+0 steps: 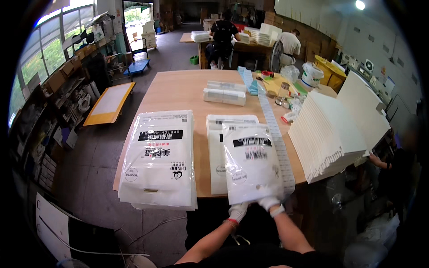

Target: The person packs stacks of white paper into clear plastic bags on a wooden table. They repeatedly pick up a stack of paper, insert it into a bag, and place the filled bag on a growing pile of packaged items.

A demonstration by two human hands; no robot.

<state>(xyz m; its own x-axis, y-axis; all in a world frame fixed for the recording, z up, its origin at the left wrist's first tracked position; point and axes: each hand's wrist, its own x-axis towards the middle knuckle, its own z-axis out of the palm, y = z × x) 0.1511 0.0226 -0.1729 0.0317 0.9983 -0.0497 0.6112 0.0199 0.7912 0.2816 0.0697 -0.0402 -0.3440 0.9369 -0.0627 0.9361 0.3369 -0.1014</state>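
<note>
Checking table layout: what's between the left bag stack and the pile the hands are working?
Bare wooden table separates the left bag stack from the held bag, in the head view.

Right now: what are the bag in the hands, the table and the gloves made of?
Bag: looks like thin glossy plastic film; it shows glare and wrinkles. Table: likely wood or plywood; matte tan surface. Gloves on left hand and right hand: seemingly white knit fabric, matte.
</note>
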